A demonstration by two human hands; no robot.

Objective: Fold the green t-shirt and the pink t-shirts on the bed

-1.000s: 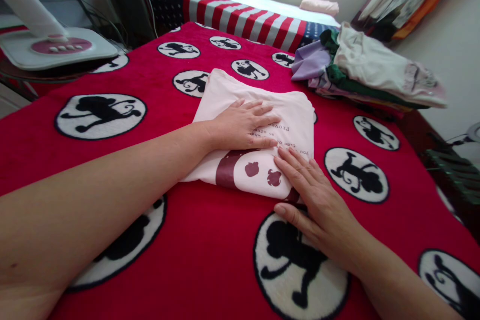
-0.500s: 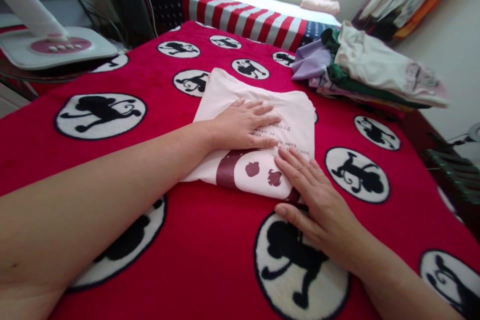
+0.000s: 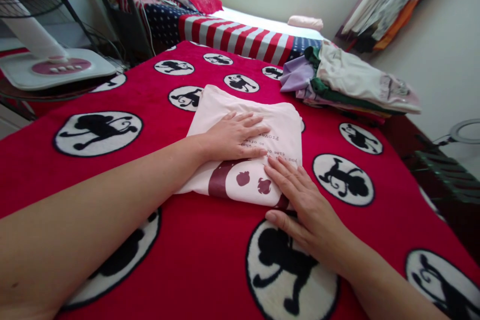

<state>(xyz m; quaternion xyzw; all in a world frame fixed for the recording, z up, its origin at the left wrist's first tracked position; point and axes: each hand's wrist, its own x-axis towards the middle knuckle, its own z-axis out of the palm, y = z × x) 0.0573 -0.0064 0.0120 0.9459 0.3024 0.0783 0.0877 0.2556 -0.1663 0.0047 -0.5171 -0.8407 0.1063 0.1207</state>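
- Left hand (image 3: pixel 232 136) flat, fingers spread, palm down on folded pink shirt (image 3: pixel 245 152); gripping nothing.
- Right hand (image 3: pixel 303 205) flat too, fingertips on shirt's near edge, thumb on red blanket (image 3: pixel 210 260).
- Shirt under both palms, lying on blanket.
- Clothes pile (image 3: pixel 345 85) well beyond right hand; fan base (image 3: pixel 56 67) far left of left hand.

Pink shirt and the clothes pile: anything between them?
Head view: only bare blanket, red with monkey circles, lies between the pink shirt and the clothes pile. Both hands, left and right, rest flat on the shirt.
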